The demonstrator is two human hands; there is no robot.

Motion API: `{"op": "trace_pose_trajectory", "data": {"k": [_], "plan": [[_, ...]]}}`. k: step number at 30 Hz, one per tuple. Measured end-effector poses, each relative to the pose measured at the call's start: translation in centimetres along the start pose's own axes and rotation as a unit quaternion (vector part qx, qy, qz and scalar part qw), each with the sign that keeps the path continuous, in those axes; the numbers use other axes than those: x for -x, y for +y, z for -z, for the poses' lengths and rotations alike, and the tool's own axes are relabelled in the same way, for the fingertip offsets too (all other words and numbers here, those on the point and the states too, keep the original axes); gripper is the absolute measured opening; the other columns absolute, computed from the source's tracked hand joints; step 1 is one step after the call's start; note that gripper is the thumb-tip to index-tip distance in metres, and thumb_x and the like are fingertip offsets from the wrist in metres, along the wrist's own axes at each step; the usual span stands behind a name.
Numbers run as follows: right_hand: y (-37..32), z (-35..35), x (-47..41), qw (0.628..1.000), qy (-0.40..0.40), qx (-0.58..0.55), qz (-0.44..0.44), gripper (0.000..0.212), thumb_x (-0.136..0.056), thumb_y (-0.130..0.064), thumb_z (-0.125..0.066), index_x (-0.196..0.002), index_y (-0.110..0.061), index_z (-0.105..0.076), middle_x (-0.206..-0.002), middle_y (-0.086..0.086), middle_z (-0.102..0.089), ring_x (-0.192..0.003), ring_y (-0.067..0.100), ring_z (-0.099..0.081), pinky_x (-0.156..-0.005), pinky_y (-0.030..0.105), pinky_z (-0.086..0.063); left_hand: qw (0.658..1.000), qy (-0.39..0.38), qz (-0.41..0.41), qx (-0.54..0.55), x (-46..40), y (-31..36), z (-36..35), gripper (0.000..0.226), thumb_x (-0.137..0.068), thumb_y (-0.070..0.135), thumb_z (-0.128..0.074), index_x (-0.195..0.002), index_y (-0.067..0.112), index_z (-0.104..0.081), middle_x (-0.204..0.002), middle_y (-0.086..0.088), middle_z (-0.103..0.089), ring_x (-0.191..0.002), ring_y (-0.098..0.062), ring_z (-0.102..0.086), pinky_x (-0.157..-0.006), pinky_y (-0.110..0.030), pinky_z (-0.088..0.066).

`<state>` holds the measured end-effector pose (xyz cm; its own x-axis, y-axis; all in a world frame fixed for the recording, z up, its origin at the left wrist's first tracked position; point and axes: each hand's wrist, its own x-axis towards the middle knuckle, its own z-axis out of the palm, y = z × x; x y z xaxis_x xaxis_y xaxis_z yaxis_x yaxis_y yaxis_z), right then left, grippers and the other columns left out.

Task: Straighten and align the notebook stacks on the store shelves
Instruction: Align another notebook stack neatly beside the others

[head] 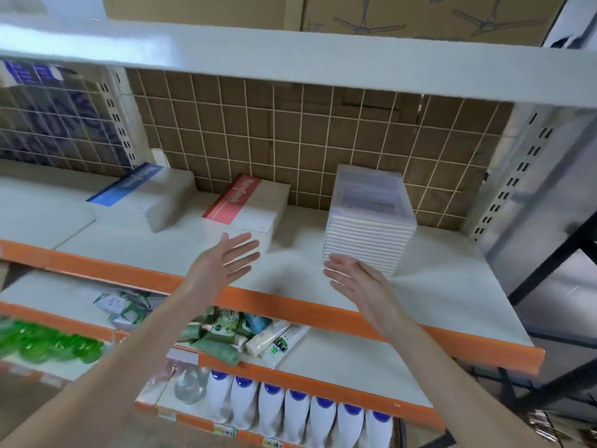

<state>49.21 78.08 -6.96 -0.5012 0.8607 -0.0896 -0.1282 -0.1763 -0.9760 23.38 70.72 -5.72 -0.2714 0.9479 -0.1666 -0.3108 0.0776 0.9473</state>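
Three notebook stacks stand on the white shelf (436, 286) with an orange front edge. A blue-striped stack (142, 195) lies at the left, turned at an angle. The red-striped stack (245, 208) is in the middle, also skewed. A taller stack (371, 218) with a pale bluish cover stands at the right. My left hand (226, 263) is open, palm up, just in front of the red-striped stack. My right hand (352, 276) is open, fingers spread, at the lower front corner of the tall stack. Neither hand holds anything.
A wire grid with cardboard behind it backs the shelf. A white shelf (290, 59) overhead carries cardboard boxes (420, 14). Lower shelves hold green packets (223, 331), green bottles (48, 344) and white bottles with blue caps (297, 412). A slotted upright (513, 176) stands at the right.
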Motion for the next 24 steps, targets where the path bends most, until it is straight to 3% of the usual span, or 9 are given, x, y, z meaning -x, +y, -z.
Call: {"op": "trace_pose_trajectory", "data": {"k": [5, 9, 15, 21, 24], "plan": [[0.4, -6.0, -4.5, 0.999, -0.018, 0.033, -0.024, 0.038, -0.101, -0.03, -0.036, -0.129, -0.008, -0.05, -0.129, 0.006, -0.055, -0.119, 0.017, -0.053, -0.103, 0.029, -0.04, 0.997, 0.068, -0.043, 0.006, -1.4, 2.3, 6.7, 0.039, -0.101, 0.036, -0.032, -0.119, 0.01, -0.056, -0.121, -0.005, -0.062, -0.11, -0.022, -0.06, -0.094, -0.034, -0.043], [1.5, -9.5, -7.6, 0.999, 0.035, 0.021, -0.026, 0.05, -0.102, -0.034, -0.029, -0.141, -0.003, -0.038, -0.142, 0.011, -0.044, -0.132, 0.02, -0.042, -0.109, 0.031, -0.032, 0.992, 0.094, -0.069, -0.038, -4.0, 3.2, 12.3, 0.038, -0.103, 0.029, -0.03, -0.124, 0.007, -0.052, -0.129, -0.008, -0.055, -0.113, -0.021, -0.055, -0.098, -0.031, -0.039], [3.8, -12.3, -11.3, 0.991, 0.12, -0.05, -0.026, 0.058, -0.102, -0.042, -0.023, -0.143, -0.003, -0.034, -0.148, 0.013, -0.038, -0.136, 0.025, -0.036, -0.114, 0.035, -0.027, 1.0, -0.017, -0.001, -0.018, -8.5, 3.3, 16.0, 0.045, -0.102, 0.037, -0.027, -0.127, 0.008, -0.05, -0.131, -0.007, -0.053, -0.119, -0.02, -0.051, -0.104, -0.032, -0.035], [4.8, -11.7, -12.3, 0.986, 0.124, -0.101, -0.041, 0.06, -0.101, -0.049, -0.017, -0.135, -0.01, -0.046, -0.136, 0.009, -0.054, -0.115, 0.019, -0.058, -0.095, 0.03, -0.044, 0.994, -0.102, 0.039, -0.014, -11.6, 3.0, 16.4, 0.045, -0.101, 0.04, -0.026, -0.12, 0.013, -0.057, -0.123, -0.002, -0.061, -0.114, -0.016, -0.057, -0.101, -0.03, -0.039], [5.2, -11.5, -12.2, 0.987, 0.132, -0.087, -0.034, 0.058, -0.099, -0.052, -0.02, -0.135, -0.014, -0.046, -0.13, 0.002, -0.059, -0.111, 0.015, -0.061, -0.095, 0.03, -0.045, 0.994, -0.11, 0.02, -0.022, -12.1, 2.2, 16.2, 0.042, -0.101, 0.036, -0.027, -0.121, 0.015, -0.056, -0.122, 0.0, -0.062, -0.11, -0.008, -0.059, -0.094, -0.022, -0.044]]}}
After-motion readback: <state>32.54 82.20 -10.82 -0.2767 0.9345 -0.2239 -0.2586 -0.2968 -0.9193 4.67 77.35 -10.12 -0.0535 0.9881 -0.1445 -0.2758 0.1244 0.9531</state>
